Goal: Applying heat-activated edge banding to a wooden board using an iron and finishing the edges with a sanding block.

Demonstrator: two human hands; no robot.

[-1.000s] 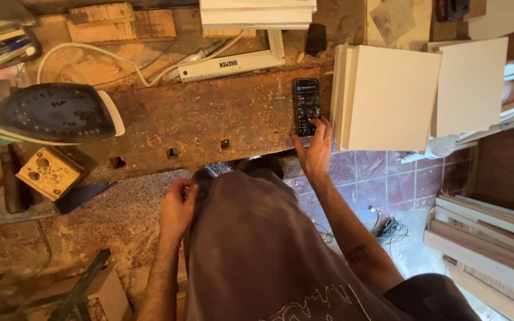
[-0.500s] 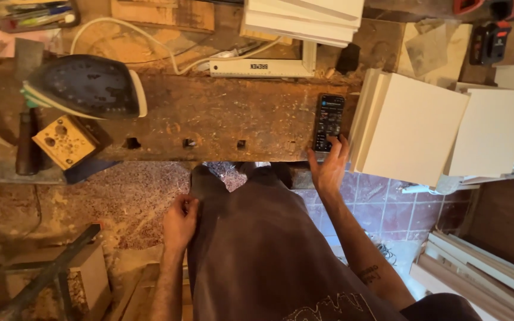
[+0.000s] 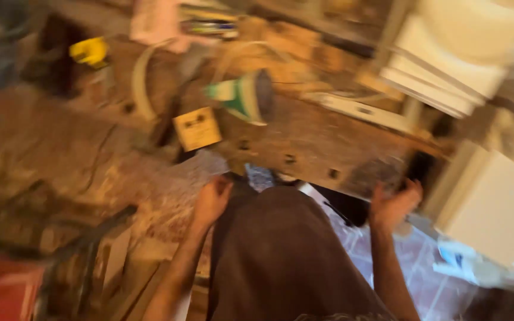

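Take the worn wooden surface (image 3: pixel 328 148) as your landmark; the whole view is blurred by a fast swing of your head, so details are soft.

Far to the left of it, at the bottom corner, there is a red shape (image 3: pixel 4 294), too smeared to identify. Up and left of the surface sits a small yellow object (image 3: pixel 88 50). At the surface's left end, a yellow square block with dark marks (image 3: pixel 197 128) hangs at the edge, and just right of that lies the sander (image 3: pixel 248 96), tipped so its green and white side shows.

Your left hand (image 3: pixel 211 201) is below the surface's left end, off the wood, fingers loosely curled and holding nothing that I can make out. Your dark apron (image 3: pixel 281 255) fills the space between your arms.

Your right hand (image 3: pixel 392 205) is below the surface's right part, palm open, fingers spread, empty. Half a second ago it rested on the dark remote-like keypad at the surface's front edge; now it has come off and pulled back toward you. That keypad is not clearly visible here, lost in blur near the dark patch above your right hand, so I judge that you have let it go.

Right of the surface stand the white panels (image 3: pixel 495 208).
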